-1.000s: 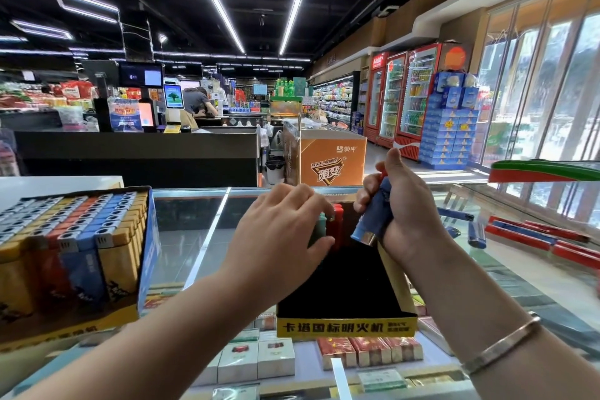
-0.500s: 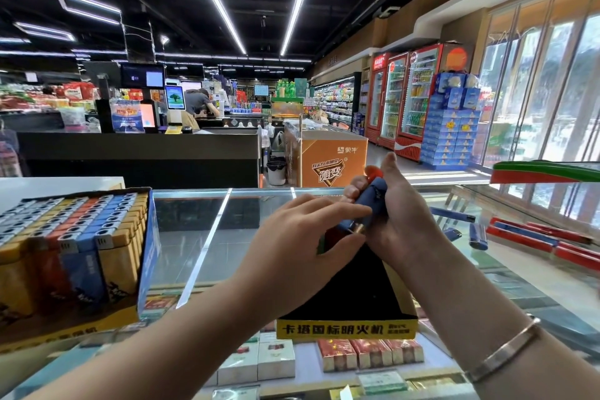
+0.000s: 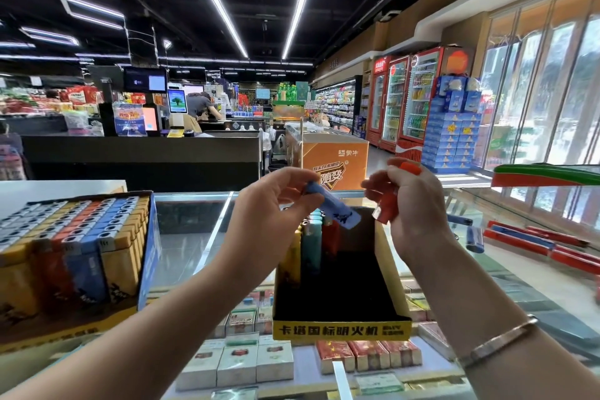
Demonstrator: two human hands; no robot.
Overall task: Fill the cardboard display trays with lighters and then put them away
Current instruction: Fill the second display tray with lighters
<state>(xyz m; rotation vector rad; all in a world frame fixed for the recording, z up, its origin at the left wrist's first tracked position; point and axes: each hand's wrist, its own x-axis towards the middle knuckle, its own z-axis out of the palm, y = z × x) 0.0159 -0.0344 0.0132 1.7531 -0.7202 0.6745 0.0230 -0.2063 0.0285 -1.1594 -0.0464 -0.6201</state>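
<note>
While left hand [image 3: 259, 221] pinches blue lighter [image 3: 334, 209] | right hand [image 3: 412, 204] grips red lighter [image 3: 388, 201] | light, rigid, slick; grasp mid-body | tray [image 3: 341, 330] far edge.

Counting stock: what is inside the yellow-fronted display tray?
The tray holds a few upright lighters at its far end: yellow, teal, red. The rest looks dark; the blue lighter covers part of the back.

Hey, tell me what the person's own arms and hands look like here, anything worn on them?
Both forearms are bare, with no sleeves in view and no gloves on either hand. The left hand shows no ring, watch or band. The right hand side carries a thin metal bangle with a rosy gold sheen around the wrist. No markings are visible.
</note>
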